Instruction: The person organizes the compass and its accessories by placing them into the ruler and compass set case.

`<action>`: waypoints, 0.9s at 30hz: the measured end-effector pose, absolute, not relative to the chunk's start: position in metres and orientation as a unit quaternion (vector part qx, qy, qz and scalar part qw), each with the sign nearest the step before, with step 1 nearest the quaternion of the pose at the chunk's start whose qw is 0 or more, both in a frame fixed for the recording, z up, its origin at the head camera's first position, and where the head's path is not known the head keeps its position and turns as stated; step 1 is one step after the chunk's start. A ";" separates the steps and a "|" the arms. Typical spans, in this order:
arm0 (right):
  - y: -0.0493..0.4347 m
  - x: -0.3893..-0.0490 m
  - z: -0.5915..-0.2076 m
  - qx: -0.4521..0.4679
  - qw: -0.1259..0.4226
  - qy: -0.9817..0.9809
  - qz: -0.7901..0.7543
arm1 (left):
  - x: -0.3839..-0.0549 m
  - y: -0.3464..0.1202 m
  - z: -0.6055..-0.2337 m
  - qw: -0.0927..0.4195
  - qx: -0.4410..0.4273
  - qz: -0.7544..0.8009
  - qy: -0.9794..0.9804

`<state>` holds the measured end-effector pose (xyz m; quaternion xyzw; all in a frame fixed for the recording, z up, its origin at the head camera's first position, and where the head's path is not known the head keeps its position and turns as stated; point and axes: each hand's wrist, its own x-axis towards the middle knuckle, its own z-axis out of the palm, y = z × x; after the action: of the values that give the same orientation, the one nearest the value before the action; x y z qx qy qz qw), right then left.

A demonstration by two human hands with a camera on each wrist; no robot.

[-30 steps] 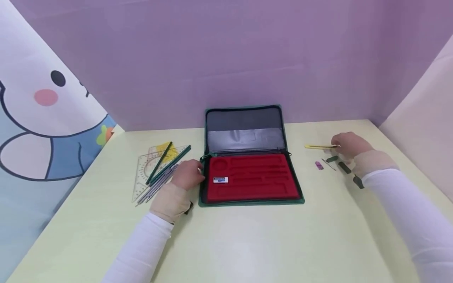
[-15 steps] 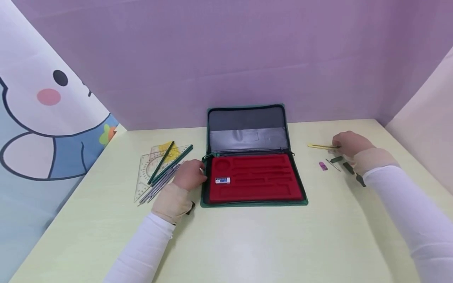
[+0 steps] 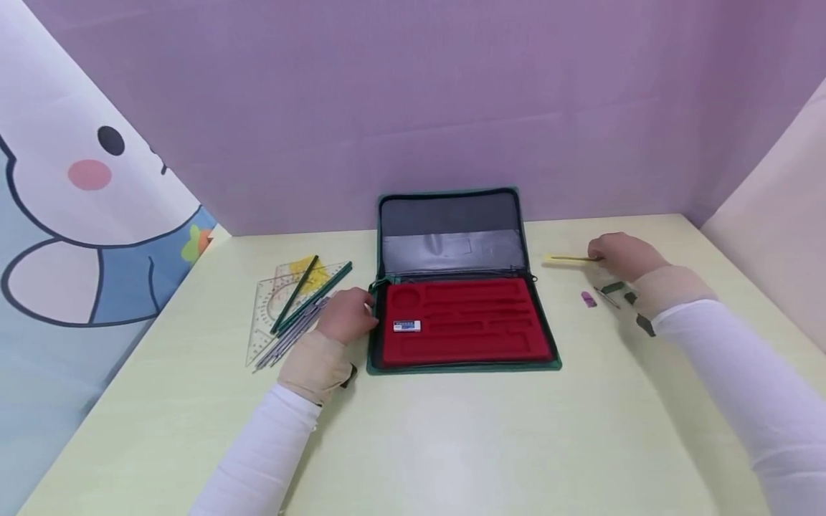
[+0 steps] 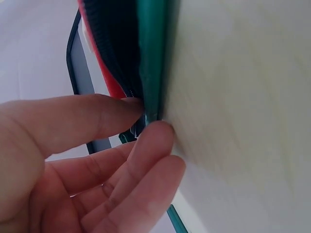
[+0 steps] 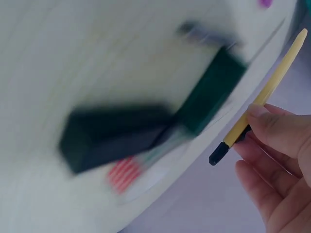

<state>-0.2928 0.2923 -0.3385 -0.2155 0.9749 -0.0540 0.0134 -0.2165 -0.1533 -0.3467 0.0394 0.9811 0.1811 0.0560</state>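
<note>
Pinching yellow black-ended tool (image 5: 272, 78), right of case (image 3: 464, 319): right hand (image 3: 626, 254). Gripping case's left edge: left hand (image 3: 345, 315).

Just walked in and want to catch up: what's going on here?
A person's right hand pinches a slim yellow tool with a black end, off to the right of an open green case. The left hand grips that case's left edge. One small white-and-blue block sits on the red insert; clear rulers and green sticks lie left of the case.
</note>
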 end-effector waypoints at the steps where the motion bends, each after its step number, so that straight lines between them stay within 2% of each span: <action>1: 0.288 -0.293 -0.338 -0.228 0.011 0.972 -0.053 | -0.217 -0.153 -0.347 0.058 0.038 0.183 0.981; 13: 0.243 -0.292 -0.335 -0.309 -0.014 0.945 -0.104 | -0.219 -0.147 -0.347 0.058 0.036 0.184 0.981; 27: 0.194 -0.283 -0.331 -0.359 0.012 0.925 -0.124 | -0.221 -0.145 -0.344 0.065 0.033 0.181 0.981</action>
<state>-0.2828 0.1944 -0.3306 -0.3593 0.9248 -0.1242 0.0118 -0.2206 -0.1447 -0.3435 0.0328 0.9809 0.1807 0.0646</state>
